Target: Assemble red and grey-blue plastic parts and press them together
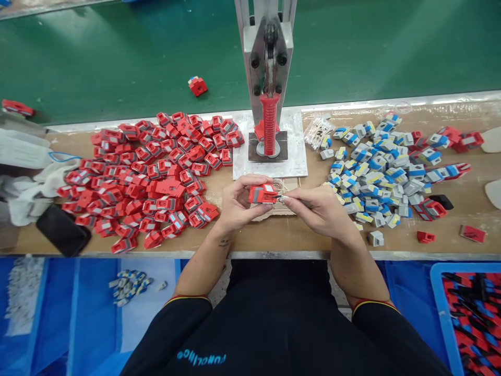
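My left hand [243, 202] is closed around a red plastic toy-vehicle part [261, 195] with a grey band and a white patch. My right hand [313, 206] pinches at the right end of that part. A small, thin pale thing shows at its fingertips, too small to name. Just behind the fingers is a clear round rim [278, 184], partly hidden. To the left spreads a big heap of similar red and grey parts [168, 188]. On the right lies a pile of grey, blue and yellow plastic pieces [376, 167].
A lever press with a red handle [270, 125] stands on a white plate ahead of my hands. Cotton swabs [318, 130] lie to its right. A black phone [63, 230] and white gloves [55, 180] are at left. A blue crate [438, 292] stands lower right.
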A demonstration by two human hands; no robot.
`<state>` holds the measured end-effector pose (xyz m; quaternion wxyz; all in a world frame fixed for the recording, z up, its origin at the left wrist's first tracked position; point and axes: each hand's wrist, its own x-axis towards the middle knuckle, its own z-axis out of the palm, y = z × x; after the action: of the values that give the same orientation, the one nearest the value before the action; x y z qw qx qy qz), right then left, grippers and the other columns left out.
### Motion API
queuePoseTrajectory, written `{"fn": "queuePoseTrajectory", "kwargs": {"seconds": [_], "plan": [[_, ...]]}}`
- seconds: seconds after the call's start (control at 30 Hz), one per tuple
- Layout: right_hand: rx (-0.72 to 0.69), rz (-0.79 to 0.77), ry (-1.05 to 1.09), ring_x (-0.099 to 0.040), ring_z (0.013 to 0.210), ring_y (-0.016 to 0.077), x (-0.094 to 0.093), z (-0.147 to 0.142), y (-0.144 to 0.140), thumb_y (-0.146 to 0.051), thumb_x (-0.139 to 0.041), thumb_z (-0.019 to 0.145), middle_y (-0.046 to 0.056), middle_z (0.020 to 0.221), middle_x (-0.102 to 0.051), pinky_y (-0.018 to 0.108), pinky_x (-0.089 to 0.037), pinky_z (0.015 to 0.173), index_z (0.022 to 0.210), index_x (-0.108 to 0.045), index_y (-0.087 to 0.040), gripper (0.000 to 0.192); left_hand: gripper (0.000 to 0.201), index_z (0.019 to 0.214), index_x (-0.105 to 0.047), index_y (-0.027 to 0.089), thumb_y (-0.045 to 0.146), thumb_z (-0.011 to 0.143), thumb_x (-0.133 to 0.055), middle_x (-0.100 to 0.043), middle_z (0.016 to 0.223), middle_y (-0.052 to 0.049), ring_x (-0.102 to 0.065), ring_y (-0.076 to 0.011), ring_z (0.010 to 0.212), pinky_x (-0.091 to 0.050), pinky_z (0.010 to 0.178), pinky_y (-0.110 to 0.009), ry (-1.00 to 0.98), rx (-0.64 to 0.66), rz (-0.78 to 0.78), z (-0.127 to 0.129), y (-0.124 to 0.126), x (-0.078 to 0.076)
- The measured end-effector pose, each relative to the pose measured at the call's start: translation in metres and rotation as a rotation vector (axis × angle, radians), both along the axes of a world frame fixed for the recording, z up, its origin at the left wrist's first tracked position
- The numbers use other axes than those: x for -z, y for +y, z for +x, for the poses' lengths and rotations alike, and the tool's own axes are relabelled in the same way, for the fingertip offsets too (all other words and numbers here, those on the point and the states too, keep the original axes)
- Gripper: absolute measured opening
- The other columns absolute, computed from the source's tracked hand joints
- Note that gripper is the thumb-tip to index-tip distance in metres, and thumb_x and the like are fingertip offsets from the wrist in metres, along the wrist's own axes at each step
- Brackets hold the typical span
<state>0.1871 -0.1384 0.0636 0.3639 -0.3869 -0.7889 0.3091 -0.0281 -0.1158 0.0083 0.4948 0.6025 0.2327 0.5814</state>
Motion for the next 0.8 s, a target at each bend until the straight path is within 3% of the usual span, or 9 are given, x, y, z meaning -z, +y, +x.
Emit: {"fn": "queuePoseTrajectory", "kwargs": {"seconds": [0.4, 0.8], "plan": [[-0.021, -0.060, -0.015, -0.040, 0.049, 0.0072, 0.0017, -0.0016, 0.0006, -0.035, -0.053, 0.108, -0.003, 0.058, -0.057, 0.022, -0.033, 0.054, 0.084, -0.075, -0.016, 0.038, 0.050, 0.120, -0.079, 0.026, 0.020, 0.073, -0.096, -0.082, 0.108, -0.007, -0.079, -0.0200, 0.102, -0.064, 0.086, -0.028, 0.072, -0.049, 0.099, -0.0009, -0.0003, -0.0040], [-0.058, -0.095, 0.036, -0.040, 0.051, 0.0070, 0.0032, -0.0018, 0.0010, -0.038, -0.052, 0.109, -0.004, 0.057, -0.051, 0.022, -0.032, 0.054, 0.081, -0.074, -0.014, 0.042, 0.048, 0.113, -0.082, 0.026, 0.030, 0.069, -0.100, -0.082, 0.106, -0.008, -0.080, -0.0221, 0.097, -0.065, 0.083, -0.032, 0.126, -0.052, 0.016, -0.0059, -0.0019, -0.0068]]}}
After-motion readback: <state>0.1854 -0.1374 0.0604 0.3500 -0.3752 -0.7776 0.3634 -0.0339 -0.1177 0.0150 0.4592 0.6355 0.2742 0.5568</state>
